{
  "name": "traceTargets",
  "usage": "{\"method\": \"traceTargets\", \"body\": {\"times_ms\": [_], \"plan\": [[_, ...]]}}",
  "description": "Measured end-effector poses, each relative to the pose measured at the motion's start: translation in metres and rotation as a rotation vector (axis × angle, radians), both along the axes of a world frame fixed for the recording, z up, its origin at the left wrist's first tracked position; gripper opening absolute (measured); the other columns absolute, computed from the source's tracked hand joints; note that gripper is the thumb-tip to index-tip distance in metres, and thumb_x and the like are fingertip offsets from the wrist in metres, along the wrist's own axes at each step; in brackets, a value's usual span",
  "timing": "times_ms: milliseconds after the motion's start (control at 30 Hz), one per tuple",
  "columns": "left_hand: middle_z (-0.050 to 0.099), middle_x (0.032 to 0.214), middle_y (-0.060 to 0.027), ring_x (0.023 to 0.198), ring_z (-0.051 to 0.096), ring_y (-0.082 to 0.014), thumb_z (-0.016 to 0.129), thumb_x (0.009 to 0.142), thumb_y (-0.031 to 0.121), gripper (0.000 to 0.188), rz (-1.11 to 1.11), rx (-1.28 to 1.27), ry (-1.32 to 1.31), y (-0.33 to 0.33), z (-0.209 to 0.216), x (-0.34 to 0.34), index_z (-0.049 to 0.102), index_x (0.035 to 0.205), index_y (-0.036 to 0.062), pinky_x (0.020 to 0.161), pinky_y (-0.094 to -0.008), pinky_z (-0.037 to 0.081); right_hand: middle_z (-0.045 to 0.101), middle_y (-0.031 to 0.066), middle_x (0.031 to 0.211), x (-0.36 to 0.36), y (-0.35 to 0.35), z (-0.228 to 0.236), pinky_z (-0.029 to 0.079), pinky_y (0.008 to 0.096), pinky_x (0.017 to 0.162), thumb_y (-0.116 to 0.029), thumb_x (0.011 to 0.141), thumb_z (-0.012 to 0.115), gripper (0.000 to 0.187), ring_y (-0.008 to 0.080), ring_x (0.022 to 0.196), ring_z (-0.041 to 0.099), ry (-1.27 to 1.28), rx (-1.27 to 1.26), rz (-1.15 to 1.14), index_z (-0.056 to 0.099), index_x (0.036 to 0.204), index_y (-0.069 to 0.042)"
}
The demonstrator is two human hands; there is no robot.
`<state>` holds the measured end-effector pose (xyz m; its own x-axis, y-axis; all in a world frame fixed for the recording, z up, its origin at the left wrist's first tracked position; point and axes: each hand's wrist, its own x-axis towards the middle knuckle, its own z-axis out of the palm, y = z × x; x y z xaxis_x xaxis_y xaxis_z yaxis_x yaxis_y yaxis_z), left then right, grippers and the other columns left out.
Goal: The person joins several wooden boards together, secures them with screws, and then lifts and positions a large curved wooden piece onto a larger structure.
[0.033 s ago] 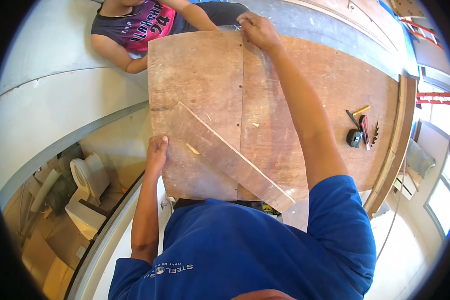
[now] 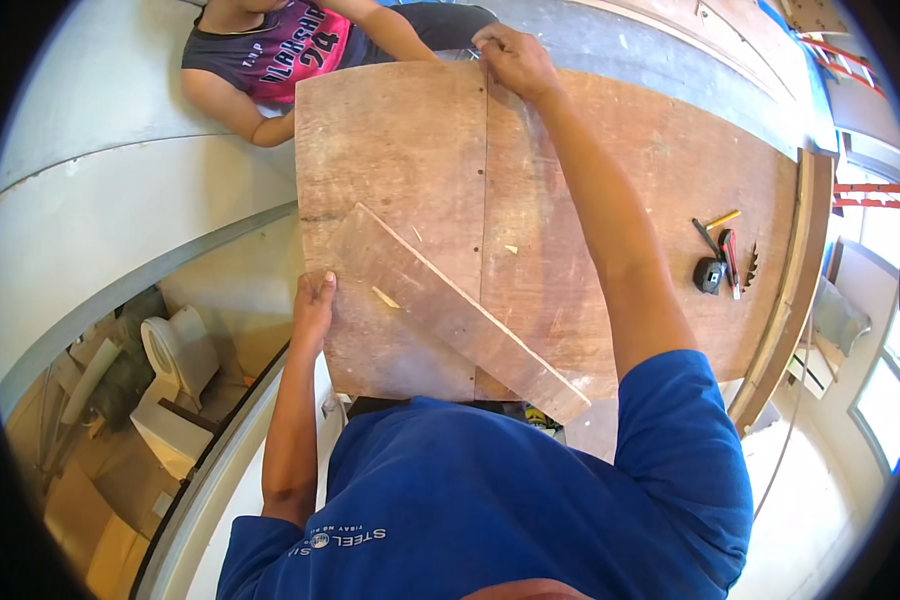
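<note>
A plywood panel (image 2: 400, 140) lies flat in front of me, butted along a dark seam against a second plywood sheet (image 2: 690, 150). My left hand (image 2: 313, 308) grips the panel's left edge, thumb side on top, the other fingers partly hidden. At the far edge, by the seam, my right hand (image 2: 520, 65) is closed with bent fingers; what they pinch is too small to make out. Between my arms a narrow plywood strip (image 2: 470, 315) rests slantwise across both sheets, its near end jutting past the near edge. A wood splinter (image 2: 385, 297) sits on the strip.
A tape measure (image 2: 708, 275), a red utility knife (image 2: 731, 262) and a yellow-and-black pencil-like tool (image 2: 722, 220) lie at right. A wooden beam (image 2: 792, 290) borders that side. Across the panel sits a person (image 2: 290, 60). Below left, a toilet (image 2: 180, 350) stands lower down.
</note>
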<state>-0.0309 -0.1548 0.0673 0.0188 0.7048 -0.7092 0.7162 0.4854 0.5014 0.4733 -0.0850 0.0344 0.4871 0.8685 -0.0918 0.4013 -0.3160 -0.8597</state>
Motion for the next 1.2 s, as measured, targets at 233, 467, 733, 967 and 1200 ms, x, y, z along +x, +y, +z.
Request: {"method": "traceTargets", "body": {"times_ms": [233, 467, 733, 967, 1200], "plan": [[0.042, 0.154, -0.0302, 0.142, 0.046, -0.0348, 0.066, 0.098, 0.055, 0.098, -0.002, -0.018, -0.039, 0.003, -0.016, -0.013, 0.024, 0.156, -0.0119, 0.115, -0.0414, 0.04, 0.077, 0.0069, 0.099, 0.001, -0.003, 0.002, 0.055, 0.0419, 0.085, -0.052, 0.093, 0.065, 0.04, 0.0297, 0.095, 0.072, -0.329, -0.082, 0.195, 0.08, 0.104, -0.017], [0.056, 0.141, -0.0211, 0.129, 0.056, -0.0296, 0.065, 0.101, 0.048, 0.075, 0.004, 0.054, 0.063, 0.0, -0.022, -0.014, 0.039, 0.148, -0.0033, 0.108, -0.0413, 0.046, 0.075, 0.0013, 0.109, -0.003, 0.005, -0.014, 0.055, 0.046, 0.09, -0.061, 0.095, 0.058, 0.047, 0.0301, 0.108, 0.068, -0.533, -0.178, 0.233, 0.08, 0.101, -0.02], [0.044, 0.153, -0.0291, 0.14, 0.047, -0.0357, 0.066, 0.097, 0.057, 0.102, -0.022, -0.049, -0.051, 0.005, -0.005, -0.007, 0.02, 0.158, -0.011, 0.115, -0.0422, 0.039, 0.07, 0.0082, 0.102, -0.012, 0.004, -0.025, 0.058, 0.0436, 0.085, -0.05, 0.105, 0.048, 0.051, 0.0298, 0.103, 0.068, -0.759, 0.028, 0.312, 0.078, 0.092, -0.011], [0.044, 0.153, -0.0288, 0.141, 0.046, -0.0358, 0.064, 0.099, 0.055, 0.096, -0.013, -0.013, -0.025, 0.002, -0.013, -0.012, 0.024, 0.157, -0.0094, 0.115, -0.0419, 0.039, 0.07, 0.0109, 0.099, -0.016, 0.002, -0.015, 0.056, 0.0465, 0.084, -0.047, 0.105, 0.049, 0.044, 0.0324, 0.1, 0.068, -0.73, 0.023, 0.269, 0.074, 0.096, -0.012], [0.038, 0.157, -0.0301, 0.145, 0.041, -0.0363, 0.064, 0.098, 0.058, 0.101, 0.0, -0.045, -0.025, 0.004, 0.006, 0.005, 0.021, 0.158, -0.0112, 0.118, -0.0428, 0.036, 0.072, 0.0239, 0.1, 0.002, 0.009, -0.038, 0.054, 0.0524, 0.083, -0.033, 0.102, 0.056, 0.033, 0.0452, 0.097, 0.067, -0.323, 0.267, -0.035, 0.066, 0.115, -0.005]]}}
